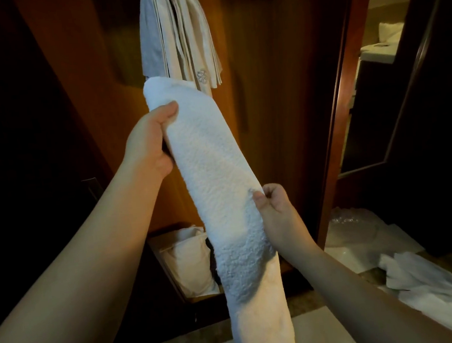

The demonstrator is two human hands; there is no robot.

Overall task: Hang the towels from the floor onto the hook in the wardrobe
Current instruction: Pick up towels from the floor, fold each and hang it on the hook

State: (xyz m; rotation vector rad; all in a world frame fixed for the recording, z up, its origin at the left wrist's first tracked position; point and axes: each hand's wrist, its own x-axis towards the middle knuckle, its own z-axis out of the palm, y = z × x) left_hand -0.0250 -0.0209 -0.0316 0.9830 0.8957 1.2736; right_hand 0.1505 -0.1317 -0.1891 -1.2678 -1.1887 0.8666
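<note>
A long white terry towel (210, 159) hangs folded lengthwise in front of the open wardrobe. My left hand (148, 139) grips it near its top end, thumb over the front. Lower down, my right hand (274, 210) pinches its right edge. The towel's lower end drops past the bottom of the view. Behind it, several pale towels (180, 35) hang inside the wardrobe; their hook is hidden above the frame. More white cloth (426, 287) lies crumpled on the floor at the right.
The wardrobe's wooden back panel (261, 86) is behind the towels. A low compartment at its base holds a white bag or pillow (191, 259). To the right stands a dark door frame (349, 92) with clear plastic wrapping (352, 223) on the floor beside it.
</note>
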